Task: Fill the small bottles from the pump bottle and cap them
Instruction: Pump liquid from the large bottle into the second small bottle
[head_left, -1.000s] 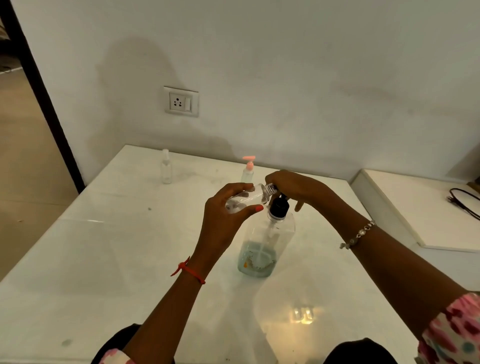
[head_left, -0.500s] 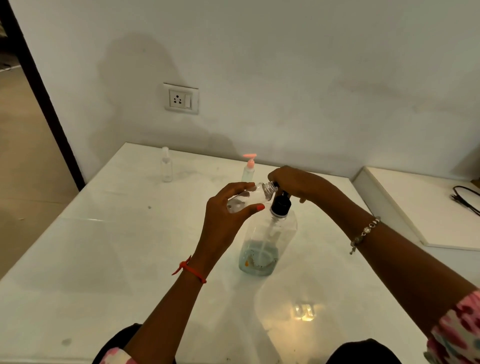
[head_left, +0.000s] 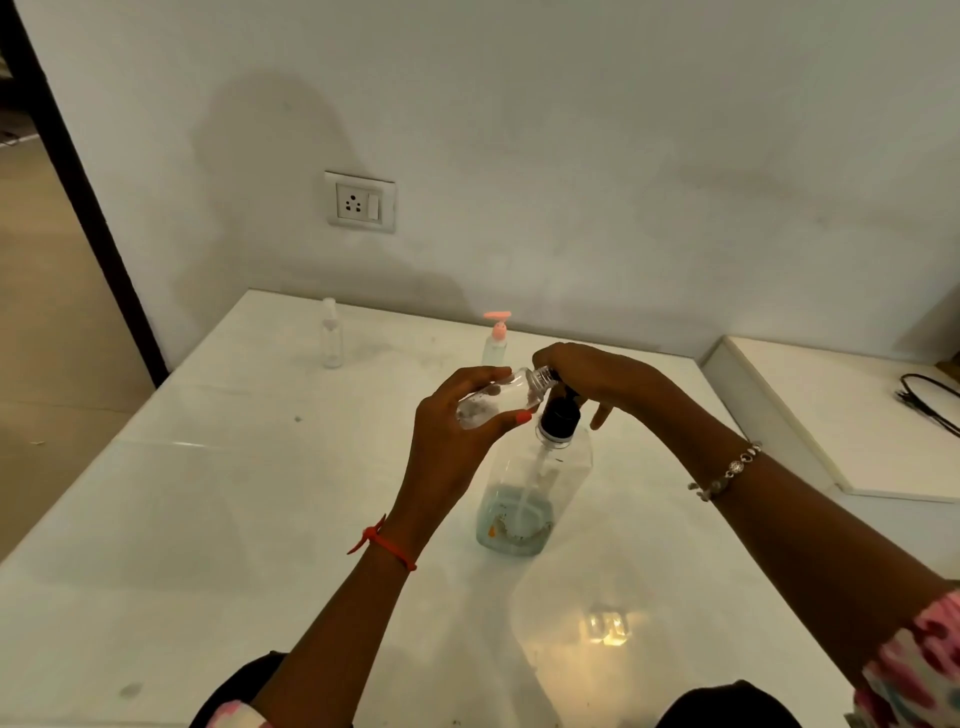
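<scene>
The small clear bottle (head_left: 493, 402) is gripped in the left hand (head_left: 457, 436), fingers and thumb curled round its body, and is held tilted almost on its side with its open threaded neck turned toward the spout. The right hand (head_left: 589, 379) is laid over the top of the pump bottle (head_left: 540, 488), its fingers bent down round the pump head, so the spout itself is hidden and whether it sits inside the neck cannot be told. Below that hand the black collar (head_left: 560, 420) and the dip tube are seen, and only a shallow layer of pale liquid is left at the bottom. Liquid could be squirted past the narrow neck onto the white table (head_left: 208, 519) if the 2 openings are misaligned, and, with so little liquid left, air may be drawn instead. The tall bottle could also be tipped by an off-centre press, since it is steadied from above only. Farther back, 2 more small bottles stand well apart: 1 with a pink pump (head_left: 496, 340) and 1 clear spray bottle (head_left: 331, 338). No brand or writing can be read; only a blurred orange mark is seen low on the pump bottle.
</scene>
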